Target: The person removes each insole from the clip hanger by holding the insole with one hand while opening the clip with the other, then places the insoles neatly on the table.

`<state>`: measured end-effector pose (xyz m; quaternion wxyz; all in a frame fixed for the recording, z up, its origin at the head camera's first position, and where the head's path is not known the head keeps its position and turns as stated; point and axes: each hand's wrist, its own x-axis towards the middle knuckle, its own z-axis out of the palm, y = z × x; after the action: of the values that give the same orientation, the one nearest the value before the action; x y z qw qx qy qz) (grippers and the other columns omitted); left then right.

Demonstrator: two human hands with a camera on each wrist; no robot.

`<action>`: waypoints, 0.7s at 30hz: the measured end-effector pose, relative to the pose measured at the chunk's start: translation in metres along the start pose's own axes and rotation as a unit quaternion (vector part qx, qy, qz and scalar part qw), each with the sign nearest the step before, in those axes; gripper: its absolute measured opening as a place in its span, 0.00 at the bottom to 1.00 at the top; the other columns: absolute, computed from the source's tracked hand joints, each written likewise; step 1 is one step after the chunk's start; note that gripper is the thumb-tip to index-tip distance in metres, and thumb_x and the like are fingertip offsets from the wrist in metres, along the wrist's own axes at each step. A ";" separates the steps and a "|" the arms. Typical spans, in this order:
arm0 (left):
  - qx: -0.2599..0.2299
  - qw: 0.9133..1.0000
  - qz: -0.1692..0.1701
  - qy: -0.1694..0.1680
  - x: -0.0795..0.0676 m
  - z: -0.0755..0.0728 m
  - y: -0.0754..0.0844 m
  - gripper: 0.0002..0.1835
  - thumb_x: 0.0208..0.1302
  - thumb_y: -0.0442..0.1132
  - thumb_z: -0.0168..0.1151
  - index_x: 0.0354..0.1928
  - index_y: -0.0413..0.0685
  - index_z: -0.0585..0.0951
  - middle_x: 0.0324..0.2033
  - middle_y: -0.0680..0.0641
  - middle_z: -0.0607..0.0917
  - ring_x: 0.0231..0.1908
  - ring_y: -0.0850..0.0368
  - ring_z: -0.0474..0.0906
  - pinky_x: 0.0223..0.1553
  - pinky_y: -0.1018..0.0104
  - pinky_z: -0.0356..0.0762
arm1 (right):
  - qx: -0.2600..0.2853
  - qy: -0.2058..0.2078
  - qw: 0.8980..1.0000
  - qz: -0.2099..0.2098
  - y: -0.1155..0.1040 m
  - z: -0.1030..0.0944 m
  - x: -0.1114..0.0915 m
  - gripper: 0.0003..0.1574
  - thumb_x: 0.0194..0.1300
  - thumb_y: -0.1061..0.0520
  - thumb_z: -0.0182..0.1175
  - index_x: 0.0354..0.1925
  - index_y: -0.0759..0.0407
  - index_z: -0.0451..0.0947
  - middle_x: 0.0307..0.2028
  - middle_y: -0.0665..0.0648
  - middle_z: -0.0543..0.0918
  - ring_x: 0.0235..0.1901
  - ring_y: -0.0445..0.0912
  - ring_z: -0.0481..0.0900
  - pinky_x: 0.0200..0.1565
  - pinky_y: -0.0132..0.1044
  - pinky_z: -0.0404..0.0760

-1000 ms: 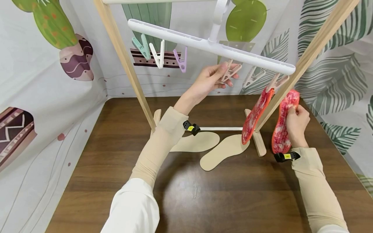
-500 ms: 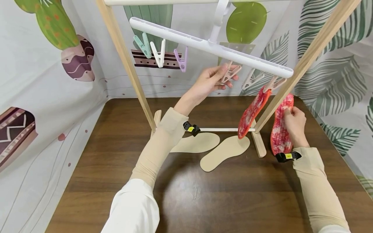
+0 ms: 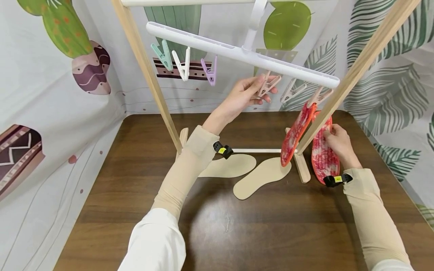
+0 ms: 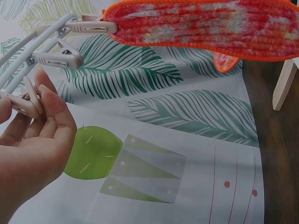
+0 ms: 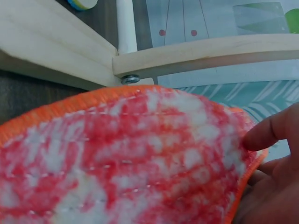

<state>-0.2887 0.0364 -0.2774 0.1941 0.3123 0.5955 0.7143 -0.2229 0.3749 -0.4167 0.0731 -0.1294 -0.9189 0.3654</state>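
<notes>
My left hand (image 3: 245, 89) pinches a pale pink clothespin (image 3: 270, 86) hanging under the white hanger bar (image 3: 203, 42). In the left wrist view, thumb and fingers hold the clothespin's (image 4: 30, 102) handles. My right hand (image 3: 341, 143) grips the edge of a red and white insole (image 3: 323, 162) with orange trim, right of the wooden post. The right wrist view has this insole (image 5: 135, 158) large, thumb on its face and fingers behind. A matching insole (image 3: 296, 133) hangs from the bar's rightmost clothespin (image 3: 320, 97). Another pale clothespin (image 3: 293, 92) hangs between it and my left hand.
Green (image 3: 163, 56), white (image 3: 183, 64) and purple (image 3: 210, 71) clothespins hang on the bar's left half. A wooden frame's posts (image 3: 149, 75) flank the hanger. Two beige insoles (image 3: 234, 165) lie on the brown table (image 3: 271, 233); a patterned cloth (image 3: 68, 131) stands behind.
My right hand has moved left with the held insole, which now partly passes behind the wooden post. The hanger and hanging insole swing slightly. My left hand stays at its clothespin.
</notes>
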 end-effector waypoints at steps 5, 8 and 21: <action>0.001 1.000 0.002 0.003 -0.002 0.000 -0.001 0.21 0.71 0.46 0.40 0.57 0.45 0.74 0.41 0.41 0.83 0.31 0.55 0.78 0.38 0.66 0.78 | -0.014 -0.032 0.999 -0.006 0.003 0.001 0.004 0.27 0.66 0.52 0.42 0.53 0.73 0.64 0.28 0.51 0.73 0.23 0.32 0.67 0.25 0.27 0.70; 0.004 1.000 0.004 0.004 -0.002 0.000 -0.002 0.20 0.71 0.45 0.41 0.57 0.44 0.74 0.41 0.42 0.83 0.31 0.55 0.79 0.37 0.65 0.78 | -0.020 -0.054 0.998 -0.010 0.006 0.002 0.006 0.27 0.66 0.54 0.42 0.53 0.76 0.62 0.33 0.61 0.73 0.23 0.33 0.67 0.25 0.28 0.71; -0.001 1.000 0.004 0.006 -0.001 0.003 -0.005 0.20 0.71 0.43 0.41 0.55 0.40 0.74 0.40 0.40 0.82 0.31 0.56 0.78 0.39 0.66 0.79 | -0.025 -0.148 0.989 0.004 0.017 0.008 0.010 0.29 0.64 0.61 0.49 0.55 0.81 0.57 0.34 0.66 0.76 0.23 0.34 0.72 0.25 0.30 0.75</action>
<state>-0.2868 0.0388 -0.2820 0.1879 0.3103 0.5943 0.7178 -0.2310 0.3843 -0.4343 -0.0683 -0.0797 -0.9280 0.3576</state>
